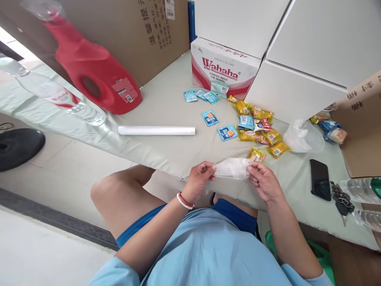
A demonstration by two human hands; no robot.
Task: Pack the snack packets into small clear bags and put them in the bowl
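Note:
A thin, translucent plastic bag (231, 168) is stretched between my two hands over the table's front edge. My left hand (203, 176) pinches its left end, and my right hand (262, 178) pinches the right end. Just behind the bag lies a yellow snack packet (256, 154). Farther back is a loose pile of yellow, blue and red snack packets (258, 124). Two blue snack packets (228, 133) lie left of the pile. Right of it, a crumpled clear plastic bag (297, 138) rests on a round translucent lid or dish (317, 139).
A white roll (156, 130) lies left of centre. A red jug (98, 75) and a water bottle (56, 93) stand at the left. Behind are a Wahaha carton (224, 67) and white boxes (315, 35). A phone (320, 179), keys (342, 198) and bottles (361, 190) lie at right.

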